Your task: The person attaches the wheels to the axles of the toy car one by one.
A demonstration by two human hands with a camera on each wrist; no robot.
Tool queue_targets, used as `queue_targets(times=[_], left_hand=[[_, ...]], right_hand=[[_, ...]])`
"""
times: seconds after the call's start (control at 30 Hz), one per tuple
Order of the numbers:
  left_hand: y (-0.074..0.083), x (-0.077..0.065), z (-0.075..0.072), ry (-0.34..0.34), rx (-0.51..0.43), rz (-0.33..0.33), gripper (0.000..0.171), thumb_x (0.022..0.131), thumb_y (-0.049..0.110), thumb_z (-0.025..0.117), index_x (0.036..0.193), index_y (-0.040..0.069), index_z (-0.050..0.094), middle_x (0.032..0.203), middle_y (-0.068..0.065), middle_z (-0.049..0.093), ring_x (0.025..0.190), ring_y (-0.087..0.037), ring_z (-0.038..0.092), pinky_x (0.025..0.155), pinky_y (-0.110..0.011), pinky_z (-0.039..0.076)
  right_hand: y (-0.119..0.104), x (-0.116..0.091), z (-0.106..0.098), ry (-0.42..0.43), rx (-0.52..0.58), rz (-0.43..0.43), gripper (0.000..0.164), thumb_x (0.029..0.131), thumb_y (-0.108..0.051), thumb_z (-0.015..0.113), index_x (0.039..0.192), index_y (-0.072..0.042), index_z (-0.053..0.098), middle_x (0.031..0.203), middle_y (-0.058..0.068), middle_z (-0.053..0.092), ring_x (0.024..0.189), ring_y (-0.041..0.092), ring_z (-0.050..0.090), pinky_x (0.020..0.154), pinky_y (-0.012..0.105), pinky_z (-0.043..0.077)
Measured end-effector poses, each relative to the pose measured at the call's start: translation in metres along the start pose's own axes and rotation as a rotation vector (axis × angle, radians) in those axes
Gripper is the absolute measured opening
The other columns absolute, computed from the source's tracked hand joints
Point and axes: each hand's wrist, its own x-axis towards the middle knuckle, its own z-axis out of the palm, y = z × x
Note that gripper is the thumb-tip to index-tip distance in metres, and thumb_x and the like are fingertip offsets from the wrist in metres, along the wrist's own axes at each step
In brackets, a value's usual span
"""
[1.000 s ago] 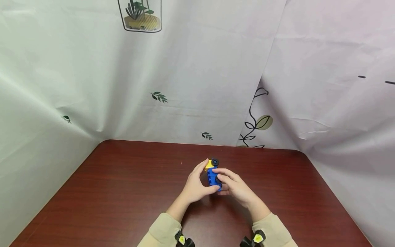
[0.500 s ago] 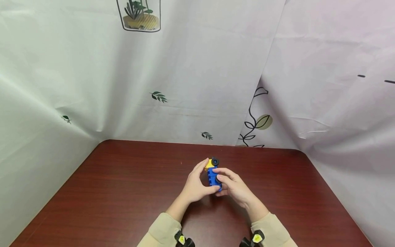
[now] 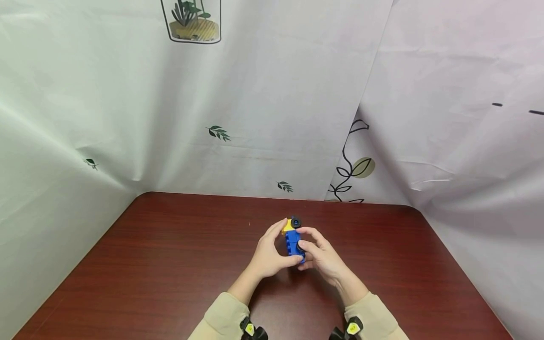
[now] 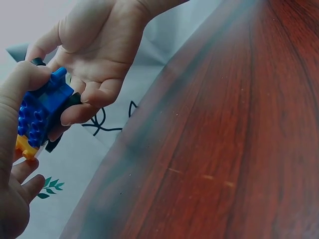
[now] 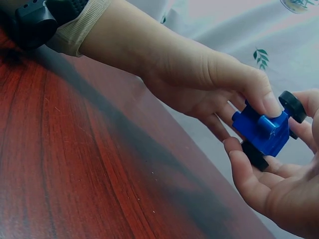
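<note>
A small toy car [image 3: 293,242] of blue studded bricks, with a yellow brick [image 3: 288,226] at its far end and black wheels, is held up between both hands over the table. My left hand [image 3: 267,255] grips it lengthwise, thumb on the near blue end and fingers at the yellow end. From the right, my right hand [image 3: 325,257] has its thumb and fingers curled around a black wheel [image 3: 301,246] and the car's side. Another wheel [image 3: 296,222] shows at the far end. In the right wrist view, the left thumb presses the blue end beside a black wheel [image 5: 293,106].
The dark red wooden table [image 3: 178,255] spreads beneath both hands. Behind it and at the sides hangs a pale cloth [image 3: 272,94] printed with leaves. A black camera [image 3: 346,329] is strapped at each cuff.
My right index finger has lifted slightly along the car's side, and the right wrist has shifted a little left. My left hand and the car stay nearly still.
</note>
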Motion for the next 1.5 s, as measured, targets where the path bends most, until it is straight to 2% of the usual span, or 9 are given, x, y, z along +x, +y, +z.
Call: queue_targets(times=[0.17, 0.43, 0.67, 0.93, 1.17, 1.3, 1.4, 1.5], left_hand=[[-0.001, 0.0, 0.0, 0.005, 0.008, -0.003, 0.095, 0.067, 0.039, 0.083, 0.144, 0.007, 0.038, 0.144, -0.008, 0.043, 0.12, -0.026, 0.052, 0.098, -0.048, 0.046], [0.002, -0.001, -0.001, 0.0, 0.01, 0.004, 0.094, 0.067, 0.039, 0.083, 0.144, 0.007, 0.039, 0.144, -0.009, 0.043, 0.121, -0.027, 0.052, 0.098, -0.049, 0.046], [0.004, 0.0, -0.003, 0.007, -0.007, -0.002, 0.093, 0.067, 0.038, 0.084, 0.143, 0.01, 0.041, 0.142, -0.007, 0.045, 0.117, -0.024, 0.054, 0.097, -0.046, 0.047], [0.005, 0.0, -0.004, -0.001, -0.03, -0.022, 0.092, 0.068, 0.04, 0.083, 0.144, 0.012, 0.04, 0.143, -0.007, 0.043, 0.121, -0.025, 0.05, 0.099, -0.047, 0.046], [0.001, -0.003, -0.005, -0.042, -0.109, -0.034, 0.089, 0.07, 0.037, 0.082, 0.144, 0.014, 0.038, 0.144, -0.005, 0.041, 0.128, -0.025, 0.043, 0.104, -0.056, 0.037], [0.0, -0.003, -0.005, -0.032, -0.159, -0.03, 0.086, 0.072, 0.031, 0.082, 0.143, 0.011, 0.038, 0.14, -0.01, 0.044, 0.126, -0.027, 0.048, 0.104, -0.053, 0.039], [0.0, -0.002, -0.006, -0.001, -0.19, -0.036, 0.083, 0.073, 0.028, 0.081, 0.142, 0.007, 0.038, 0.138, -0.014, 0.046, 0.124, -0.03, 0.051, 0.103, -0.049, 0.042], [0.0, -0.001, -0.008, 0.052, -0.199, -0.072, 0.081, 0.074, 0.028, 0.081, 0.14, 0.006, 0.04, 0.135, -0.016, 0.049, 0.119, -0.031, 0.055, 0.1, -0.045, 0.046]], right_hand=[[0.001, 0.001, 0.001, 0.009, 0.019, 0.003, 0.038, 0.097, -0.022, 0.053, 0.128, -0.014, 0.034, 0.093, 0.004, 0.062, 0.067, 0.015, 0.066, 0.061, 0.029, 0.055], [0.002, 0.002, 0.003, 0.047, 0.031, 0.017, 0.04, 0.096, -0.019, 0.052, 0.124, -0.009, 0.025, 0.082, 0.002, 0.064, 0.061, 0.014, 0.064, 0.057, 0.026, 0.053], [0.002, 0.002, 0.003, 0.047, 0.004, -0.013, 0.038, 0.096, -0.017, 0.054, 0.119, -0.013, 0.025, 0.083, 0.0, 0.068, 0.061, 0.014, 0.064, 0.052, 0.024, 0.052], [0.0, 0.0, 0.002, 0.06, -0.048, -0.024, 0.042, 0.099, -0.025, 0.048, 0.128, -0.008, 0.022, 0.082, 0.0, 0.067, 0.065, 0.014, 0.067, 0.059, 0.026, 0.054], [0.005, -0.003, -0.006, 0.014, 0.068, -0.041, 0.026, 0.102, -0.029, 0.041, 0.121, -0.016, 0.028, 0.089, 0.001, 0.063, 0.068, 0.015, 0.066, 0.057, 0.023, 0.052], [0.003, -0.004, -0.006, -0.012, 0.066, -0.066, 0.029, 0.102, -0.035, 0.038, 0.122, -0.015, 0.031, 0.094, 0.002, 0.062, 0.072, 0.016, 0.068, 0.059, 0.024, 0.054], [0.001, -0.003, -0.004, 0.027, 0.015, -0.075, 0.04, 0.102, -0.038, 0.035, 0.128, -0.008, 0.029, 0.092, 0.003, 0.063, 0.074, 0.016, 0.068, 0.061, 0.027, 0.055], [-0.001, -0.001, -0.001, 0.146, -0.067, -0.112, 0.041, 0.102, -0.033, 0.038, 0.13, -0.003, 0.034, 0.094, 0.007, 0.063, 0.075, 0.015, 0.067, 0.063, 0.031, 0.056]])
